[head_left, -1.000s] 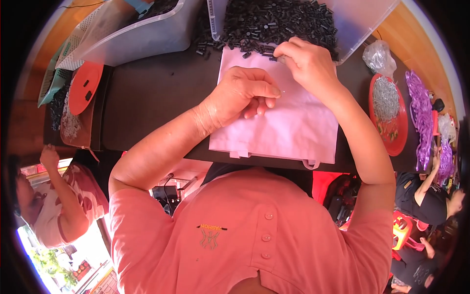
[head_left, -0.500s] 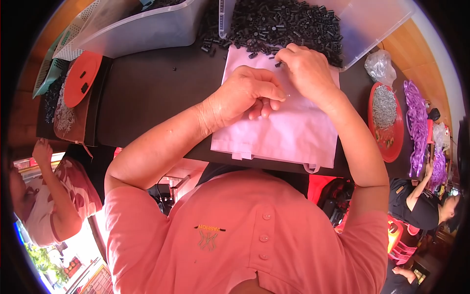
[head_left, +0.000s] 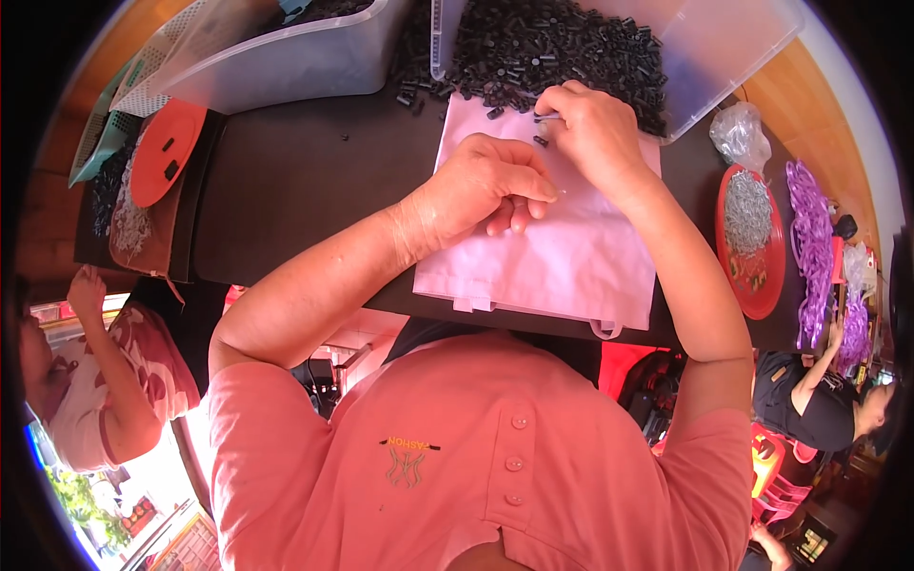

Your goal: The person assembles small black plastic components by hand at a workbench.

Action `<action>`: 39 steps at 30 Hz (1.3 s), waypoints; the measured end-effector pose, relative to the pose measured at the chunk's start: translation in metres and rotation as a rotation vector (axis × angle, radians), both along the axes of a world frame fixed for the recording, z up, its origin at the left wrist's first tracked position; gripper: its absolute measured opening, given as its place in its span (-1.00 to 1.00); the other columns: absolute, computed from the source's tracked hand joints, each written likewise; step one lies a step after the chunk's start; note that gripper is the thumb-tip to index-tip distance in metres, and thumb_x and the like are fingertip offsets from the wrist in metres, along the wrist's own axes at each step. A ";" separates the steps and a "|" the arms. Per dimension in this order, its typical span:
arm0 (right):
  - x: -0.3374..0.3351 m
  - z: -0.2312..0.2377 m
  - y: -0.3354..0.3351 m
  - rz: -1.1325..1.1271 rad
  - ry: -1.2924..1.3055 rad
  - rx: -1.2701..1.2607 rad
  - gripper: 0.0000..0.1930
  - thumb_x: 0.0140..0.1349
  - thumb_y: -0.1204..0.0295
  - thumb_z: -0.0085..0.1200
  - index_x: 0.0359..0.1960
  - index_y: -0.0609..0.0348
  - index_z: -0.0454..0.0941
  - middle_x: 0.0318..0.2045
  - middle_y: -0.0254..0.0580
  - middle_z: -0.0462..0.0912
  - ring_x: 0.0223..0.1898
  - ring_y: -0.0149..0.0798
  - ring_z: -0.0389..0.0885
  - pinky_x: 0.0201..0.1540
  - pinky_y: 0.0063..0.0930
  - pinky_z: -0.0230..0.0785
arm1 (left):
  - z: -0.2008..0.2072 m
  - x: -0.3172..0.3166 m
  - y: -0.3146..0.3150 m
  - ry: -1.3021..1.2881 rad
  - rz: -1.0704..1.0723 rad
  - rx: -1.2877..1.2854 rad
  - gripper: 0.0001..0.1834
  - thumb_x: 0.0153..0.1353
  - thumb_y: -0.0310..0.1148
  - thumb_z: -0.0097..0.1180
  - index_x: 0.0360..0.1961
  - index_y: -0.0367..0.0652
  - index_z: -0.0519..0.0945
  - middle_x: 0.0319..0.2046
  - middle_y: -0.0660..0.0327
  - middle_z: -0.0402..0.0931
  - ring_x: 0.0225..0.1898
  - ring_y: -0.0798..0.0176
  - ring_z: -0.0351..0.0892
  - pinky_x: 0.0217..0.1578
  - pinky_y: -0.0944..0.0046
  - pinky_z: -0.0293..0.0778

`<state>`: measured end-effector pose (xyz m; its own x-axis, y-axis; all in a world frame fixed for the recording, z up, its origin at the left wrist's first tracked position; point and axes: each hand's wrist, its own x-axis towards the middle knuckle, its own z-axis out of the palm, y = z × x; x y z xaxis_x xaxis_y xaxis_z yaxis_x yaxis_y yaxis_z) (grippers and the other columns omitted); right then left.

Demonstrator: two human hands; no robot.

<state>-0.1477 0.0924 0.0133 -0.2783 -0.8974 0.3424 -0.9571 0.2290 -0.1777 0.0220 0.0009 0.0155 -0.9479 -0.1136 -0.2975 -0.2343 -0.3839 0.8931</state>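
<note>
From the head camera, the pink cloth [head_left: 562,247] is lying flat on the dark table [head_left: 305,181], and everything else is sitting around it. The left hand [head_left: 481,186] is resting on the cloth near its middle, fingers curled loosely under; whether anything is pinched inside them I cannot tell, but its weight seems to be keeping the cloth from sliding. The right hand [head_left: 595,133] is working at the cloth's far edge, thumb and forefinger closing together on what looks like a small thin part [head_left: 545,117], right where the heap of small black pieces [head_left: 562,52] is spilling from the clear plastic tray [head_left: 724,48]. Keeping the heap touching the cloth's far edge is probably letting the fingers pick without a long reach. A few stray black pieces are lying on the cloth beside that hand.

Left of the cloth, well apart, an orange lid [head_left: 164,152] is sitting by a clear bin [head_left: 286,57]. Right of the cloth, a red plate [head_left: 752,238] is holding grey bits, with purple strands [head_left: 814,247] beyond it.
</note>
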 end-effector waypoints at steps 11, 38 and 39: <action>-0.006 0.003 0.013 -0.017 -0.085 -0.092 -0.82 0.01 0.57 0.09 -0.32 0.06 0.61 -0.36 -0.25 0.61 -0.34 -0.12 0.63 -0.30 -0.31 0.45 | 0.006 0.003 0.003 -0.025 -0.002 -0.046 -0.89 0.12 -0.42 0.19 -0.40 -0.25 0.60 -0.55 0.26 0.54 -0.63 0.48 0.44 -0.67 0.50 0.27; 0.003 0.029 0.076 0.086 0.026 -0.211 -0.93 0.10 0.50 0.10 -0.38 0.14 0.48 -0.41 -0.16 0.48 -0.35 -0.02 0.55 -0.33 -0.20 0.37 | 0.009 0.002 0.005 -0.031 0.015 -0.018 -0.90 0.13 -0.49 0.15 -0.39 -0.33 0.57 -0.53 0.17 0.56 -0.61 0.41 0.47 -0.67 0.48 0.25; -0.004 0.034 0.085 0.063 -0.004 -0.225 -0.94 0.14 0.53 0.10 -0.36 0.17 0.49 -0.42 -0.14 0.48 -0.37 -0.01 0.54 -0.34 -0.24 0.39 | 0.009 0.002 0.005 -0.040 0.022 -0.023 -0.90 0.13 -0.49 0.15 -0.39 -0.33 0.57 -0.53 0.17 0.56 -0.61 0.41 0.47 -0.67 0.48 0.25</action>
